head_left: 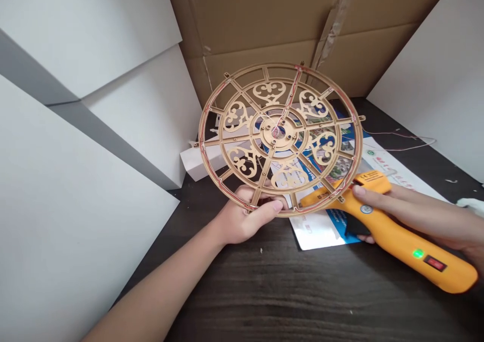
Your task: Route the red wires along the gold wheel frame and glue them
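A round gold openwork frame (282,139) with spokes and scrollwork is held up, tilted, above the table. Thin red and white wire runs round its rim and along one spoke to the hub. My left hand (249,213) is closed on the frame's near edge, thumb on top and fingers underneath. An orange hot glue gun (389,236) is in my right hand (372,201), whose thumb lies over the body and whose fingertips show below. Its green light and red switch face me. The front end of the gun passes behind the frame's lower right rim; the tip is partly hidden.
Under the frame lie printed blue and white sheets (317,236) on the dark wood-grain table (264,286). A loose thin wire (412,136) trails to the right. A white box (198,161) stands left, cardboard (257,19) behind, and white panels (56,180) at both sides.
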{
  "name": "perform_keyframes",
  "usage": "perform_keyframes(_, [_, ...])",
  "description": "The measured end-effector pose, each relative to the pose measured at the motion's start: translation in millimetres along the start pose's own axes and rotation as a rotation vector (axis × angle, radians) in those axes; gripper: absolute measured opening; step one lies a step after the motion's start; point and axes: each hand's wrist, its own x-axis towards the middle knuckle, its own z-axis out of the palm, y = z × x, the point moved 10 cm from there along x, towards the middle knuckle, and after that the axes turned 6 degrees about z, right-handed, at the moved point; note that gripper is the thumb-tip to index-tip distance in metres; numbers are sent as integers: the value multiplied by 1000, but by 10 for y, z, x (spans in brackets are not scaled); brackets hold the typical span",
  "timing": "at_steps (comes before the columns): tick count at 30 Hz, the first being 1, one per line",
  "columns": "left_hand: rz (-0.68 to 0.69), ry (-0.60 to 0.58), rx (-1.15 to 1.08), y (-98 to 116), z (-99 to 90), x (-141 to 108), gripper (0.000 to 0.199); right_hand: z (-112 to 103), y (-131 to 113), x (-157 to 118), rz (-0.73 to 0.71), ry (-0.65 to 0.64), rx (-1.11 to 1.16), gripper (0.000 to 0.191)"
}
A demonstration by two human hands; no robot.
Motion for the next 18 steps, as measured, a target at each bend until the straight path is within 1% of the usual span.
perform_keyframes(4, [-6,10,-103,11,-7,21,24,-57,70,5,54,28,16,61])
perform_keyframes(7, [-28,40,-134,-8,-37,16,25,-82,109,-34,109,81,112,62])
perform_keyframes(10, [-50,66,-134,-32,-56,1,25,-101,104,-112,140,166,179,71])
perform_keyframes(11, [-55,73,-131,-38,-60,-3,26,-113,101,-137,148,195,168,73])
perform_keyframes(12, [-58,77,-127,-41,-62,-5,26,-126,134,-158,185,220,181,77])
perform_keyframes(15, [-47,71,-112,-29,-54,-3,26,-168,162,-177,199,256,194,80])
perform_keyframes(18, [-25,57,-99,-4,-45,4,26,-201,189,-158,201,266,193,81])
